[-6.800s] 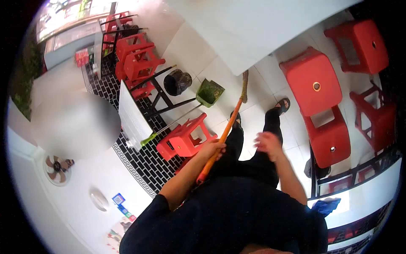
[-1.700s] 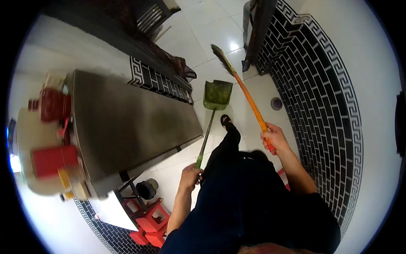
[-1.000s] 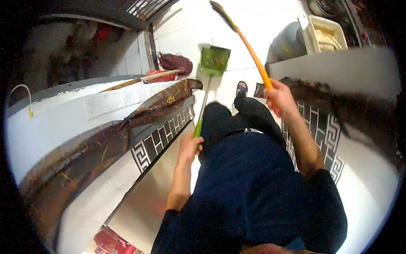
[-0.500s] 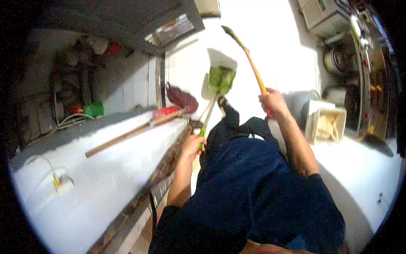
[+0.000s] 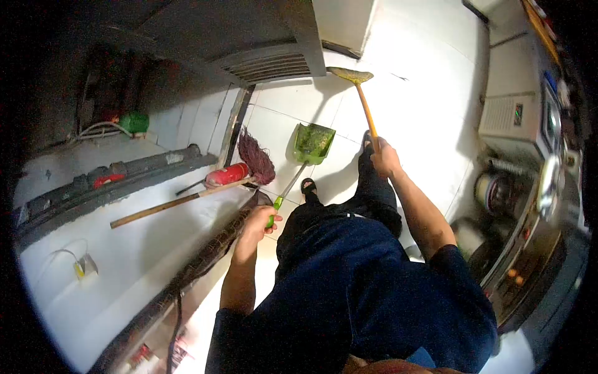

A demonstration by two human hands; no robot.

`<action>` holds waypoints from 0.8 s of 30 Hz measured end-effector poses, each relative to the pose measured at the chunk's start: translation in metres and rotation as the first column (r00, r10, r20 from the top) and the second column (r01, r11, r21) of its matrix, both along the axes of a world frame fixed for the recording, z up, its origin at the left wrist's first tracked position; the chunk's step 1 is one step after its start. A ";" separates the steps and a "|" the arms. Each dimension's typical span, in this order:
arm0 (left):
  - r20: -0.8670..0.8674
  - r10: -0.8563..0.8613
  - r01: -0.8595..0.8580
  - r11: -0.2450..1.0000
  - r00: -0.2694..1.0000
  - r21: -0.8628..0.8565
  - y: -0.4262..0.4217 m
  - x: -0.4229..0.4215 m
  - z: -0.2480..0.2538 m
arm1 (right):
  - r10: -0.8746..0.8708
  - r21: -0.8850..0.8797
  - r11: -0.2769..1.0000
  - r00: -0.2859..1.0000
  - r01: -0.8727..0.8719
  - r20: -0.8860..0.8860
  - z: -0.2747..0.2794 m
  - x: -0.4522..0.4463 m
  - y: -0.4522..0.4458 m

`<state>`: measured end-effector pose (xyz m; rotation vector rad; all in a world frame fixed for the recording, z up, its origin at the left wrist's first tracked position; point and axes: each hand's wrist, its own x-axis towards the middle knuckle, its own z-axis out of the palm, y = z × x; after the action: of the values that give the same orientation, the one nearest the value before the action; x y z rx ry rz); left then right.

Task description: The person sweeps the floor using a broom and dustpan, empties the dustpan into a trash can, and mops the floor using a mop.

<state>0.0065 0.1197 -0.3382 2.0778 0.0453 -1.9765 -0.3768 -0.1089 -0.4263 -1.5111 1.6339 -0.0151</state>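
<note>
My left hand (image 5: 258,224) is wrapped round the green grip of a long-handled dustpan (image 5: 314,143). The dustpan's green scoop, with some dark bits visible in it, is down at the white tiled floor ahead of my feet. In my right hand (image 5: 387,159) is the orange handle of a broom (image 5: 366,112), its fingers closed round it. The yellowish broom head points away from me, close to the lower edge of a dark louvred door (image 5: 268,67). Whether the bristles touch the floor, I cannot tell.
On the left, a dark red mop (image 5: 255,159) with a wooden handle lies by a red cylinder (image 5: 229,176) on a white ledge (image 5: 149,249). A white appliance (image 5: 514,118) and cookware (image 5: 492,190) line the right side. A white cabinet (image 5: 346,25) stands ahead.
I have moved forward and the view has shifted. The broom head has turned sideways and come nearer the louvred door. The pale bin on the right is out of sight. Both grips are unchanged.
</note>
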 end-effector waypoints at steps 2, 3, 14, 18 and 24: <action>0.019 0.135 -0.134 0.990 0.991 -0.040 -0.038 -0.019 0.008 | 0.074 0.019 0.997 0.997 -0.074 -0.007 -0.025 -0.007 -0.058; 0.008 0.162 -0.162 0.987 0.987 -0.022 -0.047 -0.002 0.002 | 0.124 -0.014 0.992 0.992 -0.124 -0.021 -0.038 0.006 -0.076; 0.244 0.236 -0.236 0.971 0.941 -0.030 -0.220 0.004 -0.010 | 0.345 -0.034 0.933 0.919 -0.357 -0.190 -0.095 -0.011 -0.117; 0.271 0.139 -0.146 0.989 0.952 0.009 -0.238 0.006 -0.011 | 0.403 0.293 0.893 0.896 -0.341 -0.188 -0.038 -0.030 -0.113; 0.269 0.108 -0.116 0.993 0.957 0.014 -0.239 0.004 -0.007 | 0.479 0.306 0.825 0.875 -0.475 0.067 0.078 -0.119 -0.105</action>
<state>0.0106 -0.1198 -0.3456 2.2880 0.1366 -1.6251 -0.4960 -0.2143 -0.3480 -1.6240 1.1544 0.5107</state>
